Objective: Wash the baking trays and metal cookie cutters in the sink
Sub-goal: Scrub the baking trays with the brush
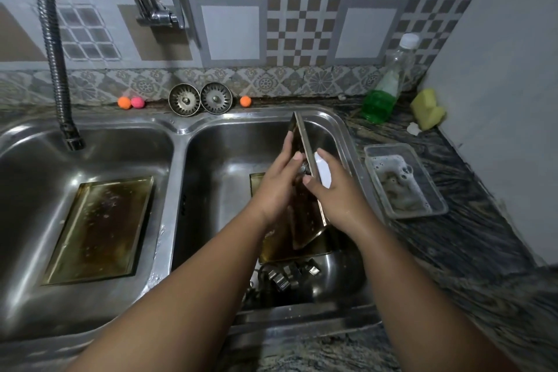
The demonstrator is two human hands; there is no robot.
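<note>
A gold baking tray stands on edge in the right basin. My right hand grips its upper rim, fingers behind and thumb in front. My left hand lies against the tray's stained inner face, with a silvery steel scrubber under its fingers. A second gold tray lies flat beneath, mostly hidden. Several metal cookie cutters sit in a heap at the near end of this basin. A third gold tray, wet and stained, lies flat in the left basin.
A flexible tap hose hangs over the left basin. Two sink strainers and small coloured balls sit on the back ledge. On the right counter are a green soap bottle, a yellow sponge and a plastic tub of soapy water.
</note>
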